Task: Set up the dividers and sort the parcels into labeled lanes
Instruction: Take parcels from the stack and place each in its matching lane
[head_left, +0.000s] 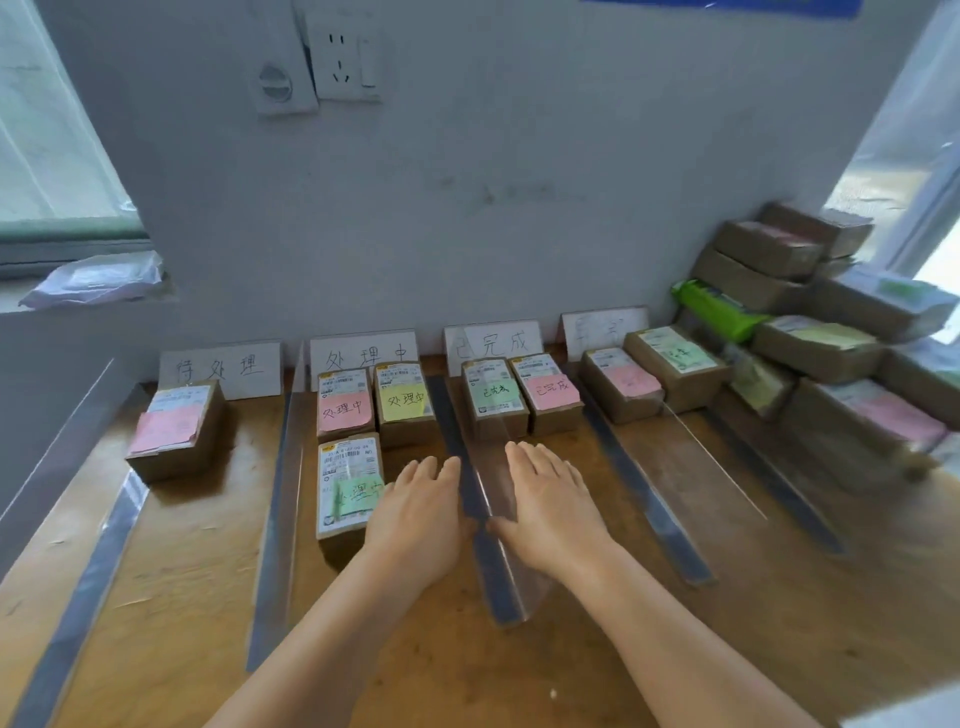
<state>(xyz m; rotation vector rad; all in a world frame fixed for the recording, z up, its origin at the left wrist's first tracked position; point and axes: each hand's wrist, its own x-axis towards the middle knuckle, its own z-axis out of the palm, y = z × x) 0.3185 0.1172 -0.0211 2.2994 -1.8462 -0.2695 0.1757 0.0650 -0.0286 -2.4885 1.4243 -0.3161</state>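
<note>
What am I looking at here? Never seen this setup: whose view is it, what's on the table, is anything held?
There is no robot. It is one picture from a wide-angle camera worn on a person's head, looking forward and down at their own two bare hands.

The wooden table is split into lanes by clear plastic dividers. At the back of each lane stands a handwritten lane label. Cardboard parcels with coloured sticky notes lie in the lanes: one in the far-left lane, three in the next, for instance the nearest one with a green note, then two and two. A pile of unsorted parcels is stacked at the right.

The left hand and right hand lie flat with straight fingers on either side of the middle divider, apparently steadying it. Neither grips anything.
</note>
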